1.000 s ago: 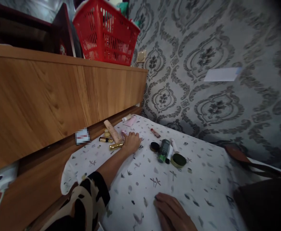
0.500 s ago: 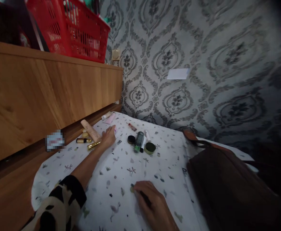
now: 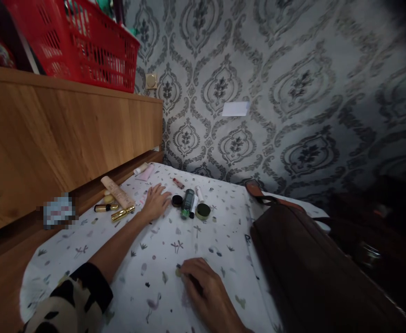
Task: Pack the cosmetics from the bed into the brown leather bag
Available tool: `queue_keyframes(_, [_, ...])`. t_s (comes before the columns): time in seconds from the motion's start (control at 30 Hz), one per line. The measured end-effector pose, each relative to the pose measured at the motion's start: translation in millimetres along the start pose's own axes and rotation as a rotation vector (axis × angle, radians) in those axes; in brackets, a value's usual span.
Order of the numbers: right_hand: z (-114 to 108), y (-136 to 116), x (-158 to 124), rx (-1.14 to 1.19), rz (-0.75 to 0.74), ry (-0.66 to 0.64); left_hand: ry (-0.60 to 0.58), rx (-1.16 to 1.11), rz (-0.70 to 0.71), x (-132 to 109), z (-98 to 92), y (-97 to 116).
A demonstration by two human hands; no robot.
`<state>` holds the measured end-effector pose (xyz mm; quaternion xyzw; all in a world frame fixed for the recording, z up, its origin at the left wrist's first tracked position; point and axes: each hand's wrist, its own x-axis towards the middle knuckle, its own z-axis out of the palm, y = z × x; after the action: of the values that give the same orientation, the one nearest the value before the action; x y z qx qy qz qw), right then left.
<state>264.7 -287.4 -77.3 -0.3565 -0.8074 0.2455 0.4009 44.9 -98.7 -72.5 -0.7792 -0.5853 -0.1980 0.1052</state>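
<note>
I see white cloth (image 3: 129, 268) printed with greyish flamingo and small muted-green leaves. Sleeve (image 3: 62, 303) beige with black patches, cuff (image 3: 97, 287) plain black. Long tube (image 3: 116, 191) peach; short tube (image 3: 122, 213) shiny gold; bottle (image 3: 189, 200) dark green, brighter green at lower end; tin (image 3: 203, 211) dark green, olive rim; jar (image 3: 177, 200) black on top. Basket (image 3: 98, 76) red. Cabinet (image 3: 71, 134) brown, wood-grained. Wallpaper (image 3: 221, 88) silver-grey, darker damask medallions (busiest pattern I get). Bag (image 3: 300, 259) dark brown, strap (image 3: 254, 188) orange-brown. Card (image 3: 235, 109) white, bluish right edge.
</note>
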Motion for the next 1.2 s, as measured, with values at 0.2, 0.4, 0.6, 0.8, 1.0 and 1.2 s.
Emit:
queue_keyframes(0.2, [-3,-2,1,0.043,0.041,-0.020,-0.020,0.079,-0.303,4,2.0,-21])
queue_keyframes(0.4, [-4,-1,1,0.103,0.150,-0.013,-0.263,-0.018,-0.134,9,-15.0,-35])
queue_keyframes(0.6, [-6,-4,0,0.117,0.175,-0.017,-0.466,-0.128,-0.042,15,-39.5,-58])
queue_keyframes(0.8, [-7,-5,2,0.139,0.216,0.001,-0.641,-0.171,-0.010,14,-44.8,-52])
queue_keyframes(1.0, [-8,-2,1,0.191,0.360,0.063,-0.762,-0.286,0.126,12,-52.4,-10])
queue_keyframes(1.2, [-10,10,2,0.245,0.445,0.206,-1.006,-0.588,0.179,3,-77.8,17])
